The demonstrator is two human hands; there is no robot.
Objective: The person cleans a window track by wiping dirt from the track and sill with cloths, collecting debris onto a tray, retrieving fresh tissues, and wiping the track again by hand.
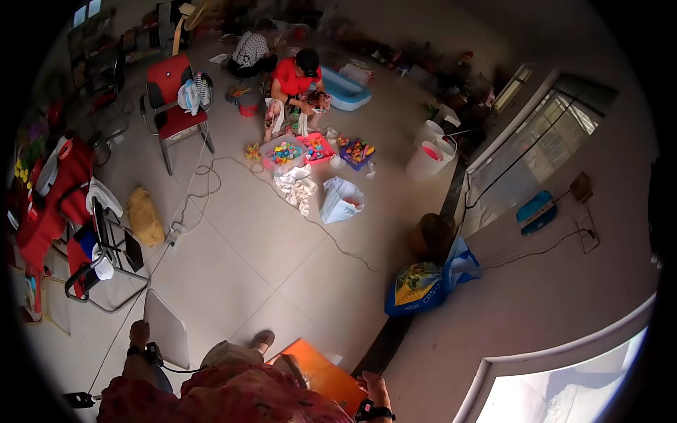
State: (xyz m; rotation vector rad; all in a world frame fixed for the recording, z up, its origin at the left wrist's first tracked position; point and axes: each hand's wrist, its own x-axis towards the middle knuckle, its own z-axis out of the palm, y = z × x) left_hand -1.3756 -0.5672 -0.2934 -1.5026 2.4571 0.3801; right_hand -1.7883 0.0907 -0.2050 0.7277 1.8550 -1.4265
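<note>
My left hand (139, 333), low on the left, is closed on the upper edge of a pale flat panel (165, 328) with rounded corners. That panel stands tilted beside my leg. At the bottom right, my right hand (375, 388) grips the side edge of a flat orange board (319, 372), which slants next to my other leg. Part of each board is hidden behind my patterned clothing, so I cannot tell what they belong to. Both wrists carry dark bands. One shoe (264, 341) shows on the floor between the boards.
Ahead, a person in red (293, 84) sits by trays of colourful pieces (285, 153); another person crouches behind. Cables (331, 238) cross the tiles. Red chairs (176, 120) stand left. A blue sack (416, 292) and white buckets (428, 158) line the right wall.
</note>
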